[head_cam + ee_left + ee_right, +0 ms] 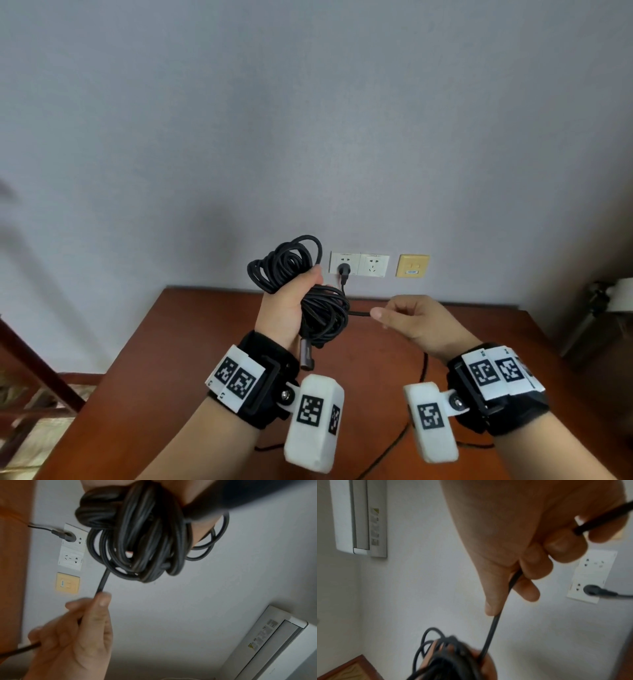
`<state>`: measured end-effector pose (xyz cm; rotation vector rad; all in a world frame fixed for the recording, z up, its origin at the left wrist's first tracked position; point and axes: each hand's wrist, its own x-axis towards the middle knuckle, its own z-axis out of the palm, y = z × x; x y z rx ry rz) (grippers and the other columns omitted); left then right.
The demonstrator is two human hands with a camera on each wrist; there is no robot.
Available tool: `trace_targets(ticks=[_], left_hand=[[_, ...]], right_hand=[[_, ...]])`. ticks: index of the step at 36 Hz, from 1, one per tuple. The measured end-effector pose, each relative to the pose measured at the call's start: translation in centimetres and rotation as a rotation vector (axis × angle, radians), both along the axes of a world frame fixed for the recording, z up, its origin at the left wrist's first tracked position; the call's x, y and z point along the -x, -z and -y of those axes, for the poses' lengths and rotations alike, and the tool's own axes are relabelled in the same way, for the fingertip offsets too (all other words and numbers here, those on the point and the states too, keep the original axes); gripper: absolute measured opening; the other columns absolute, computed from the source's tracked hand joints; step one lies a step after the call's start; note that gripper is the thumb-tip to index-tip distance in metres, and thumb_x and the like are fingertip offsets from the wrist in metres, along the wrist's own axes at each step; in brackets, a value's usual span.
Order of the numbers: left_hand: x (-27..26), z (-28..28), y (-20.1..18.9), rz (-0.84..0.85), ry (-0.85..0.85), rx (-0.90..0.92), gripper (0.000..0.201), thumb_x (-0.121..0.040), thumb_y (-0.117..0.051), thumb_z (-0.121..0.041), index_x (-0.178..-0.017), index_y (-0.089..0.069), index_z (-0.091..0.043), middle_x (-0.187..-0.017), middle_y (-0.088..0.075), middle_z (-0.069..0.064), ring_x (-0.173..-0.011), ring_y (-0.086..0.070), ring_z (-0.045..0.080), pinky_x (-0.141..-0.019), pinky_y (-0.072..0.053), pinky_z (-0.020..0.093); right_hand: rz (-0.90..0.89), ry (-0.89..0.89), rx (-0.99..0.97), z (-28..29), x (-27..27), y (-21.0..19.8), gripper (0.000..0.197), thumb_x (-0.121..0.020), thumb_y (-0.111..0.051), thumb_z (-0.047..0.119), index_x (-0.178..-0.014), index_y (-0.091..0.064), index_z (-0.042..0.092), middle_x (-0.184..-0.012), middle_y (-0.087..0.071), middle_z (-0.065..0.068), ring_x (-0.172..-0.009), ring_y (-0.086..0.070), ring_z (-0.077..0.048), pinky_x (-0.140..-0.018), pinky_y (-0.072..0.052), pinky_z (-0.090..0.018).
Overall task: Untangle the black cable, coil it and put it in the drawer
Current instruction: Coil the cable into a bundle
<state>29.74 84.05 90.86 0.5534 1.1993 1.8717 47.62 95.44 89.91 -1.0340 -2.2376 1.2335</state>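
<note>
Head view: brown table [191,342] under grey wall [308,120], sockets [359,263] at 12 o'clock; left hand [287,308] grasps coiled cable [291,260]; right hand [411,320] pinches its strand.

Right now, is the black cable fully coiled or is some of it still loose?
Partly coiled. The left hand grips a bundle of the black cable, while a loose strand runs through the right hand down onto the table.

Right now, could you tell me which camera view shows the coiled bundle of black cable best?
The head view: the bundle shows whole and sharp, gripped by the left hand. The left wrist view shows its loops close but blurred; the right wrist view catches only a blurred part.
</note>
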Motion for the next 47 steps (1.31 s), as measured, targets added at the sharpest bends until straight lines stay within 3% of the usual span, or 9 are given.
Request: trace_targets(ticks=[7, 9, 18, 23, 29, 34, 39, 43, 47], left_hand=[[0.7, 0.1, 0.0, 0.008, -0.109, -0.002, 0.01, -0.084, -0.069, -0.018, -0.086, -0.068, -0.008, -0.072, -0.065, 0.004, -0.063, -0.065, 0.015, -0.055, -0.052, 0.023], [0.8, 0.0, 0.0, -0.019, -0.144, -0.002, 0.015, -0.082, -0.073, -0.013, -0.095, -0.07, -0.007, -0.079, -0.068, 0.005, -0.076, -0.068, 0.02, -0.066, -0.055, 0.029], [0.3, -0.5, 0.6, -0.38, -0.037, 0.074, 0.013, -0.078, -0.078, -0.015, -0.088, -0.073, -0.023, -0.086, -0.073, -0.004, -0.09, -0.068, 0.016, -0.086, -0.052, 0.035], [-1.7, -0.5, 0.7, -0.379, 0.122, 0.054, 0.031, -0.075, -0.078, -0.039, -0.099, -0.073, -0.02, -0.096, -0.074, -0.001, -0.098, -0.068, 0.017, -0.09, -0.05, 0.033], [-1.9, -0.3, 1.2, -0.396, 0.284, -0.056, 0.038, -0.065, -0.08, -0.026, -0.101, -0.074, -0.014, -0.104, -0.072, 0.013, -0.103, -0.067, 0.027, -0.093, -0.052, 0.036], [-2.3, -0.6, 1.4, -0.448, 0.239, -0.019, 0.035, -0.063, -0.078, -0.014, -0.093, -0.067, 0.001, -0.093, -0.068, 0.028, -0.09, -0.067, 0.042, -0.082, -0.054, 0.056], [-2.3, -0.5, 1.2, -0.358, 0.1, -0.001, 0.03, -0.064, -0.072, -0.026, -0.09, -0.074, -0.011, -0.092, -0.072, 0.019, -0.092, -0.069, 0.034, -0.082, -0.054, 0.046], [-0.8, -0.5, 1.0, -0.219, 0.021, 0.069, 0.013, -0.077, -0.075, -0.012, -0.088, -0.072, -0.007, -0.077, -0.071, 0.008, -0.079, -0.069, 0.023, -0.072, -0.052, 0.033], [1.5, -0.2, 1.0, -0.064, -0.063, 0.113, 0.004, -0.079, -0.071, -0.006, -0.082, -0.071, -0.004, -0.071, -0.07, 0.007, -0.071, -0.068, 0.024, -0.067, -0.05, 0.03]], right_hand=[[0.049, -0.007, -0.162, -1.6, -2.0, 0.1, 0.013, -0.092, -0.062, 0.023, -0.082, -0.067, 0.029, -0.075, -0.064, 0.014, -0.071, -0.055, 0.001, -0.071, -0.041, -0.012], [0.077, -0.104, -0.27, -1.4, -2.1, -0.4, 0.017, -0.093, -0.059, 0.015, -0.088, -0.067, 0.029, -0.084, -0.065, 0.013, -0.082, -0.057, 0.002, -0.075, -0.04, -0.01], [-0.05, -0.4, -0.628, 0.1, -1.3, -3.7, 0.023, -0.092, -0.055, 0.03, -0.104, -0.073, 0.024, -0.083, -0.06, 0.004, -0.076, -0.061, -0.01, -0.069, -0.049, -0.029], [-0.211, -0.427, -0.717, 1.4, 0.5, -4.8, 0.021, -0.091, -0.058, 0.025, -0.101, -0.074, 0.017, -0.079, -0.06, 0.004, -0.072, -0.058, -0.006, -0.066, -0.049, -0.024], [-0.312, -0.294, -0.646, 2.7, 1.8, -4.2, 0.013, -0.085, -0.061, 0.031, -0.088, -0.049, 0.026, -0.078, -0.06, 0.006, -0.066, -0.056, -0.006, -0.061, -0.047, -0.02], [-0.3, -0.323, -0.585, 3.6, 2.7, -3.9, 0.014, -0.088, -0.058, 0.026, -0.08, -0.055, 0.015, -0.074, -0.06, 0.006, -0.069, -0.056, -0.007, -0.063, -0.047, -0.025], [-0.248, -0.361, -0.568, 3.7, 2.7, -4.2, 0.016, -0.088, -0.057, 0.005, -0.101, -0.06, 0.014, -0.095, -0.062, 0.006, -0.087, -0.056, 0.002, -0.077, -0.043, -0.012], [-0.3, -0.196, -0.532, 2.3, 1.2, -3.7, 0.009, -0.089, -0.064, 0.015, -0.084, -0.056, 0.018, -0.073, -0.054, 0.011, -0.063, -0.049, 0.001, -0.062, -0.037, -0.009], [-0.374, -0.131, -0.327, 0.9, -0.7, -2.9, 0.004, -0.089, -0.062, 0.017, -0.086, -0.06, 0.017, -0.063, -0.055, 0.004, -0.058, -0.053, -0.002, -0.064, -0.041, -0.013]])
